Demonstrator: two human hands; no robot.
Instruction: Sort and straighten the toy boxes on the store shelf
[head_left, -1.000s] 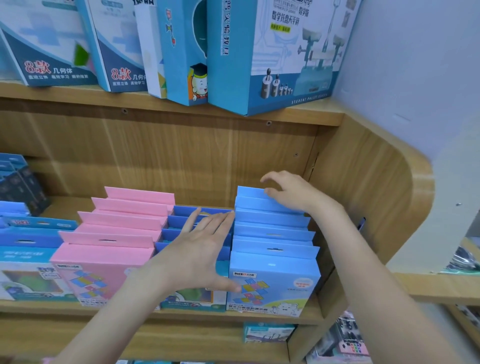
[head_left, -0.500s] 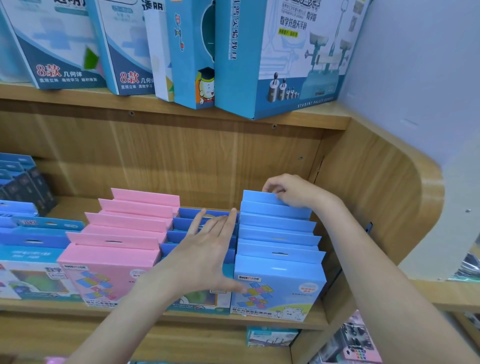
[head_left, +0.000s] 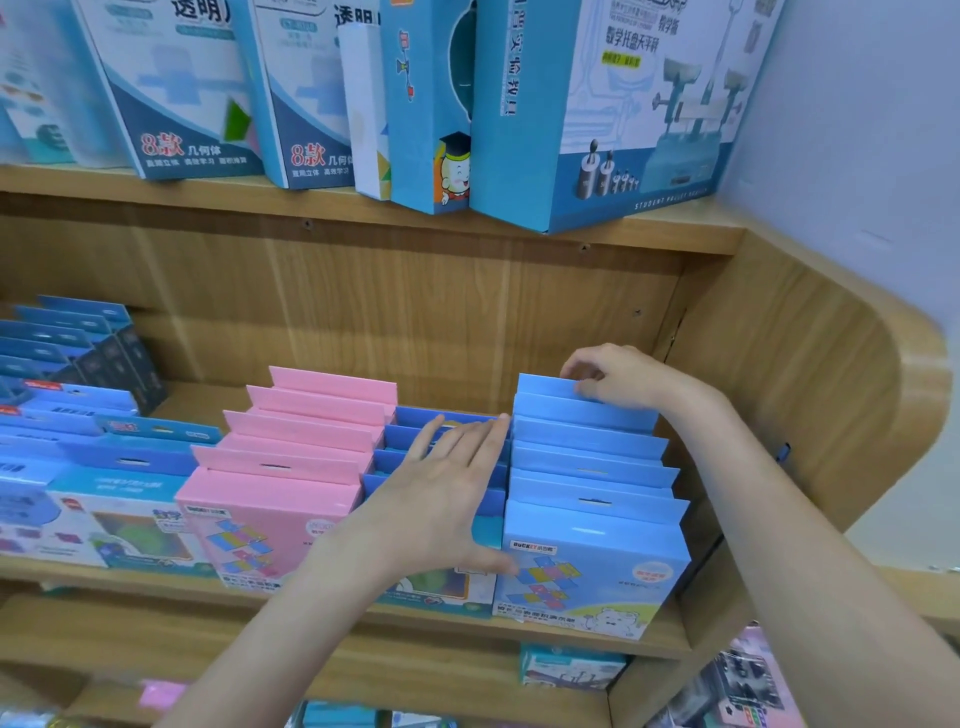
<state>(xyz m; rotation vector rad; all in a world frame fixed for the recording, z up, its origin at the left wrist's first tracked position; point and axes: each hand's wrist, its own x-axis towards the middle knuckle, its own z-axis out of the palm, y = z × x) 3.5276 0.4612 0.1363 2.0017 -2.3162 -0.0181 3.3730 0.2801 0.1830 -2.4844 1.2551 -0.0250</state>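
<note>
Three rows of flat toy boxes stand front to back on the middle shelf (head_left: 519, 631): a pink row (head_left: 291, 467), a dark blue row (head_left: 441, 418) and a light blue row (head_left: 592, 483) at the right end. My left hand (head_left: 441, 499) lies flat and open on the dark blue row, its thumb against the left side of the front light blue box (head_left: 587, 566). My right hand (head_left: 618, 376) curls its fingers over the top flap of the rearmost light blue box (head_left: 545, 387).
Tall blue boxes (head_left: 597, 114) stand on the upper shelf and overhang its edge. More blue boxes (head_left: 93, 457) fill the left of the middle shelf. The curved wooden side panel (head_left: 810, 395) closes the right end. Packaged items (head_left: 571, 667) sit on the shelf below.
My right hand drew back from the top of the light blue row to its rearmost box and curled its fingers over the flap. My left hand stayed flat on the dark blue row.
</note>
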